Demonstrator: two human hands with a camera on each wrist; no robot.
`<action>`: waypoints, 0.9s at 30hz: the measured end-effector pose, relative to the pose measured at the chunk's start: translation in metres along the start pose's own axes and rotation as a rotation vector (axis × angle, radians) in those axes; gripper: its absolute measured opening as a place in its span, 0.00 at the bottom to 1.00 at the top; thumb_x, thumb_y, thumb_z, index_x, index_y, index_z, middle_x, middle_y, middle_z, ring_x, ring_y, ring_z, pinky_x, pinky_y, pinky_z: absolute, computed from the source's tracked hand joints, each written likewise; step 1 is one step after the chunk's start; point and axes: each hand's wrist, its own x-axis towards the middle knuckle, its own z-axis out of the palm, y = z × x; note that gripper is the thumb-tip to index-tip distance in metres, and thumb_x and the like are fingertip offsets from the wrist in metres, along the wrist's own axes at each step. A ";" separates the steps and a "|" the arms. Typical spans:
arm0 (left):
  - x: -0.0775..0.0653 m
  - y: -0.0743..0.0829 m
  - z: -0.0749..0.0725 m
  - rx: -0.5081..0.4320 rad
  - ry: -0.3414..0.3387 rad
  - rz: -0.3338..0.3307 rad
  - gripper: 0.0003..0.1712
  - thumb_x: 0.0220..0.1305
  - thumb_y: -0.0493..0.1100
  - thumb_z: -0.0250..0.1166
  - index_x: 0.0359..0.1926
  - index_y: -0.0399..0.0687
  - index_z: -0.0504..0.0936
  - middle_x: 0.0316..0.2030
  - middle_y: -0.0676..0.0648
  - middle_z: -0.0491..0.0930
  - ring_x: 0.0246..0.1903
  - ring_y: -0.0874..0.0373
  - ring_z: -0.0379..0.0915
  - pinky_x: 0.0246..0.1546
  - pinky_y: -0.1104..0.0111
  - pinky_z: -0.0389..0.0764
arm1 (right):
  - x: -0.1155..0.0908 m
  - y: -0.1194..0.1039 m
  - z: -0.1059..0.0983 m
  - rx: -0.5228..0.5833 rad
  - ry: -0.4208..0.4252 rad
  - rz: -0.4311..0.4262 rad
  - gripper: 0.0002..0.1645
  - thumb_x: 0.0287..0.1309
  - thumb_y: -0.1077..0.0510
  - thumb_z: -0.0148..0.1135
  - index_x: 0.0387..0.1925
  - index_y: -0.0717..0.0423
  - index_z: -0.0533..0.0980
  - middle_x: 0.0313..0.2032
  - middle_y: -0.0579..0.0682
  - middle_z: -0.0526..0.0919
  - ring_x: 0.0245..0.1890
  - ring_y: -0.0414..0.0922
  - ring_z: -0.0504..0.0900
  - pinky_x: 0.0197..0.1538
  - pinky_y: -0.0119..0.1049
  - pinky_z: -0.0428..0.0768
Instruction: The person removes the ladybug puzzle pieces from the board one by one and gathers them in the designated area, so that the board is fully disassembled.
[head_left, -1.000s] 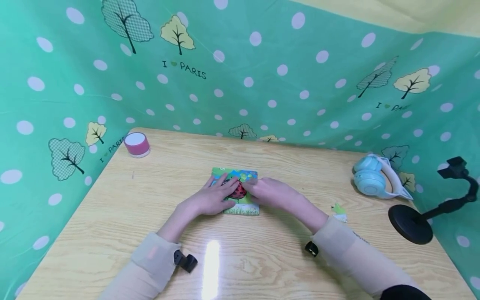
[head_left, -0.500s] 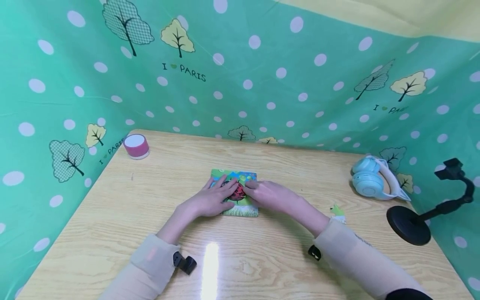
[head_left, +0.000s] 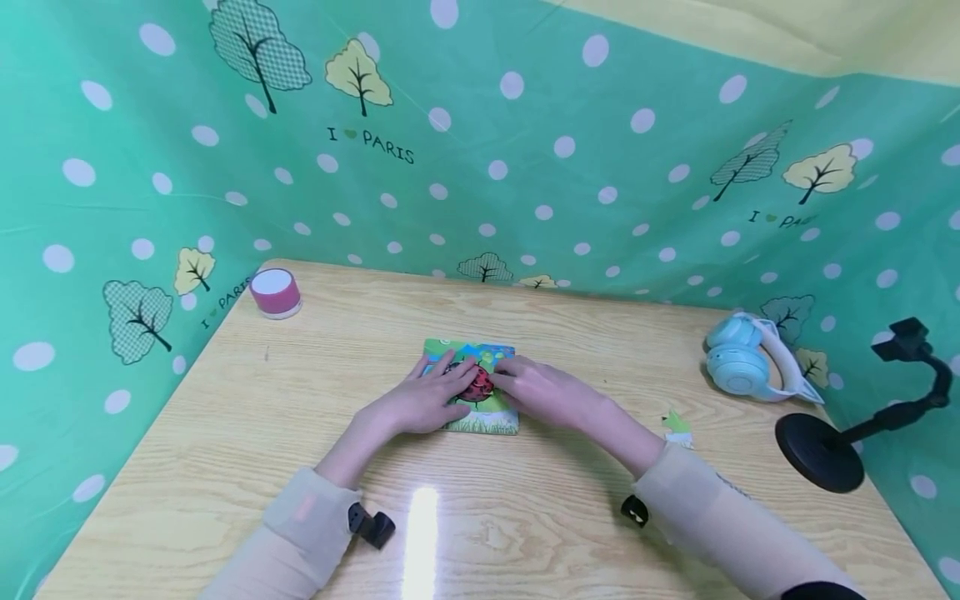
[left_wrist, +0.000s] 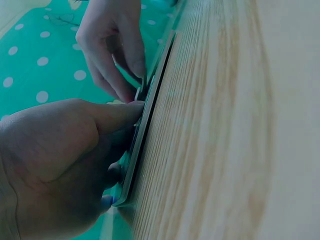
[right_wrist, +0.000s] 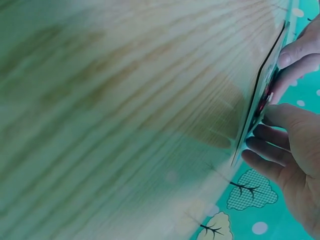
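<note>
A flat picture puzzle board [head_left: 480, 423] with a red ladybug on green and blue lies on the wooden table, in the middle of the head view. My left hand [head_left: 420, 402] rests on its left part with fingers spread, covering some of the ladybug. At the board's right side, my right hand [head_left: 543, 392] pinches a thin puzzle piece [left_wrist: 144, 83], seen edge-on and slightly raised in the left wrist view. My fingers hide most of that piece. A loose green-and-white puzzle piece [head_left: 679, 428] lies to the right, near my right sleeve.
Blue-and-white headphones [head_left: 750, 358] lie at the back right. A black stand [head_left: 821, 452] with a bent arm is at the right edge. The pink-and-white round container [head_left: 275, 293] sits at the back left corner. A green dotted curtain [head_left: 480, 167] hangs behind the table.
My right hand has shifted slightly to the right, and its fingers have moved a little, showing more of the board's upper right corner. The left hand stays on the board.
</note>
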 end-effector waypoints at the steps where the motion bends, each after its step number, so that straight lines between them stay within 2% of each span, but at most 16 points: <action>1: 0.000 0.000 0.000 -0.001 -0.001 -0.001 0.37 0.80 0.54 0.51 0.82 0.47 0.53 0.83 0.46 0.44 0.83 0.39 0.30 0.81 0.39 0.32 | 0.000 0.000 0.000 0.000 0.005 -0.003 0.17 0.71 0.60 0.61 0.57 0.60 0.82 0.53 0.55 0.86 0.54 0.47 0.86 0.56 0.35 0.87; 8: 0.000 0.000 -0.001 -0.016 -0.001 -0.004 0.38 0.80 0.54 0.51 0.82 0.47 0.52 0.83 0.46 0.44 0.83 0.40 0.30 0.81 0.39 0.32 | -0.002 0.000 -0.003 0.030 0.039 -0.026 0.16 0.69 0.63 0.62 0.56 0.59 0.83 0.50 0.51 0.86 0.52 0.45 0.85 0.59 0.36 0.85; 14: 0.000 0.000 0.000 -0.015 0.001 0.000 0.37 0.80 0.54 0.51 0.82 0.46 0.53 0.83 0.45 0.44 0.83 0.39 0.30 0.81 0.39 0.32 | -0.003 0.003 0.000 0.212 0.029 0.061 0.20 0.66 0.63 0.67 0.59 0.58 0.81 0.53 0.51 0.86 0.56 0.46 0.84 0.64 0.38 0.83; 19: 0.000 0.000 0.000 -0.009 -0.001 -0.003 0.38 0.80 0.54 0.51 0.82 0.47 0.52 0.83 0.46 0.43 0.83 0.39 0.30 0.81 0.39 0.32 | -0.001 0.007 0.002 0.365 -0.003 0.146 0.25 0.64 0.61 0.69 0.62 0.58 0.78 0.52 0.51 0.86 0.54 0.46 0.84 0.62 0.40 0.84; 23: 0.000 0.000 0.000 -0.011 -0.003 -0.002 0.38 0.80 0.54 0.51 0.82 0.48 0.52 0.83 0.46 0.43 0.83 0.39 0.29 0.81 0.39 0.31 | 0.002 0.009 0.003 0.425 -0.018 0.178 0.28 0.62 0.62 0.69 0.64 0.58 0.76 0.49 0.50 0.86 0.49 0.45 0.82 0.56 0.40 0.84; 27: 0.000 0.000 0.000 -0.012 0.003 0.001 0.38 0.80 0.54 0.51 0.82 0.48 0.52 0.83 0.46 0.43 0.83 0.40 0.29 0.81 0.39 0.31 | 0.003 0.010 0.005 0.436 -0.011 0.183 0.29 0.61 0.61 0.70 0.64 0.58 0.77 0.47 0.49 0.86 0.48 0.45 0.82 0.56 0.41 0.84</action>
